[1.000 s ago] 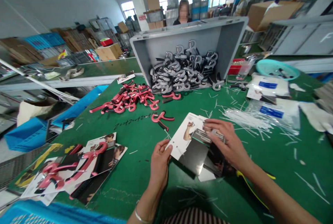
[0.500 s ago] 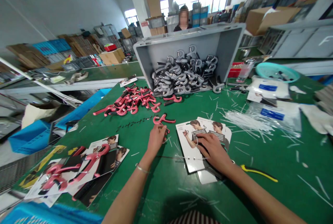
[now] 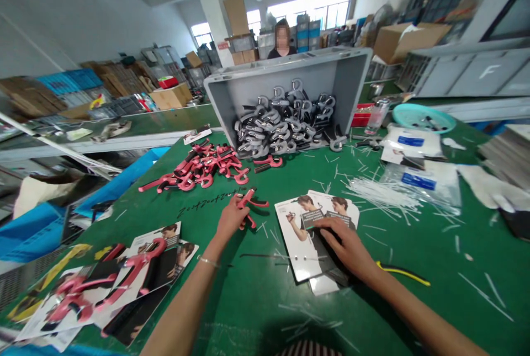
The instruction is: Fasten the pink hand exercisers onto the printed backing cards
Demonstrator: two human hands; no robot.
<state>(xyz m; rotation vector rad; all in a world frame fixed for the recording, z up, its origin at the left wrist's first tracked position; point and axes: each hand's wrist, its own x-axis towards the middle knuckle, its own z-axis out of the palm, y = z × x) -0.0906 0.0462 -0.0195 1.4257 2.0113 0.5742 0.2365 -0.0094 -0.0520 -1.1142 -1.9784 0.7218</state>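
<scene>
Pink handgrip (image 3: 247, 197) (in LH (image 3: 232, 218)), RH (image 3: 340, 239) on cards (image 3: 295, 243)

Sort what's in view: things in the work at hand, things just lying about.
In the work:
- pink hand grip, in the left hand
- printed cards, under the right hand
- probably white ties

Apparently lying about:
- turquoise basin
- clear container

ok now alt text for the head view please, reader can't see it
A person's left hand grasps a pink-and-black hand grip at a green table while their right hand rests on printed cards. Beyond lie a heap of pink grips and a gray crate on its side, holding gray-and-black grips; thin white strips lie piled at right.
</scene>
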